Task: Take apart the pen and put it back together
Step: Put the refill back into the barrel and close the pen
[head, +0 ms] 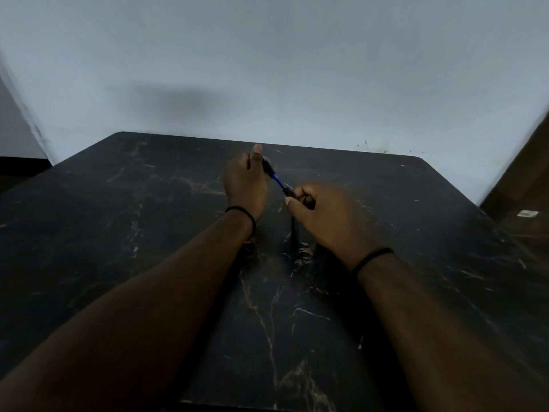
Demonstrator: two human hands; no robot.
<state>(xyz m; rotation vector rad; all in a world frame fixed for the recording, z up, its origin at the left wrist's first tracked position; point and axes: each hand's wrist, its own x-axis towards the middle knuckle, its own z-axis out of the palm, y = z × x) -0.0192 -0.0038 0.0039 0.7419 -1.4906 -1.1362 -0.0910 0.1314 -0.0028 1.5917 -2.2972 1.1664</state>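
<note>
Gripping pen (277,180) at both ends: left hand (245,184) far, right hand (323,215) near. Likely light, stiff, slim, slippery; best held by the barrel ends.

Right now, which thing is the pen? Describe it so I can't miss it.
On the dark marbled table, look between the two hands near the far edge. The pen spans from the left hand to the right hand: a thin rod, blue in the middle, black at both gripped ends.
</note>
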